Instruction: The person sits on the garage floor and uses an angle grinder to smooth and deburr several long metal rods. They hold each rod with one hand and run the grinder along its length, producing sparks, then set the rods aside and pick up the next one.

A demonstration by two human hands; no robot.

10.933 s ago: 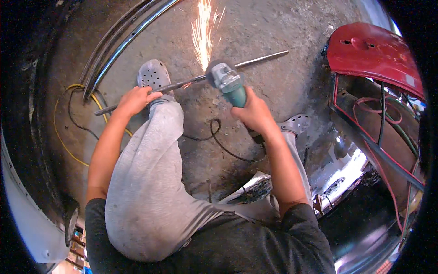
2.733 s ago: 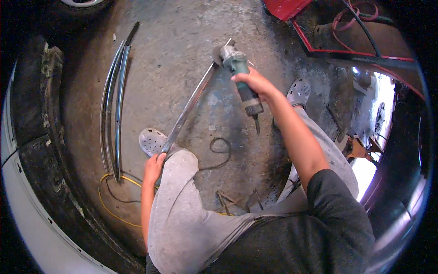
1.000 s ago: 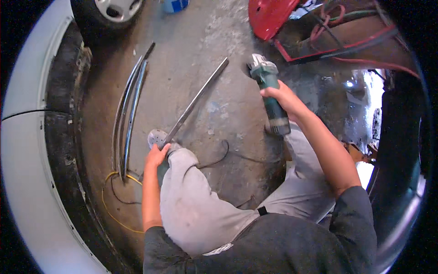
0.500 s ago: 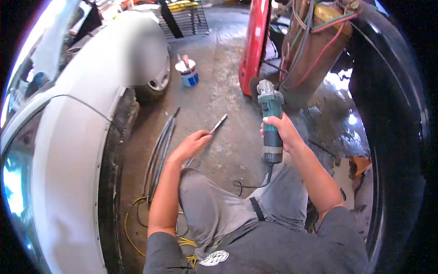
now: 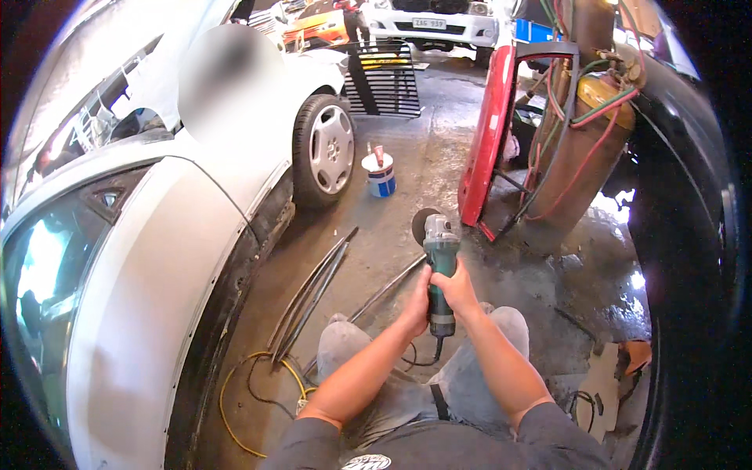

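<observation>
Gripping a green grinder in the right hand, fingers clasped around the body. Touching its left side with the left hand; cannot tell if grasping or just resting there, fingers partly hidden. Holding the grinder out in front, clear of the floor, above and ahead of the knees, with the dark round disc at the far end and the black cord at the near end. On the floor, left of the grinder: a straight metal bar. Farther left: several curved metal strips lying side by side, with a looped yellow cable by the near ends. Ahead: a blue-and-white bucket near the front wheel of a white car. Ahead to the right: a red car door on edge, beside a tall gas cylinder.
</observation>
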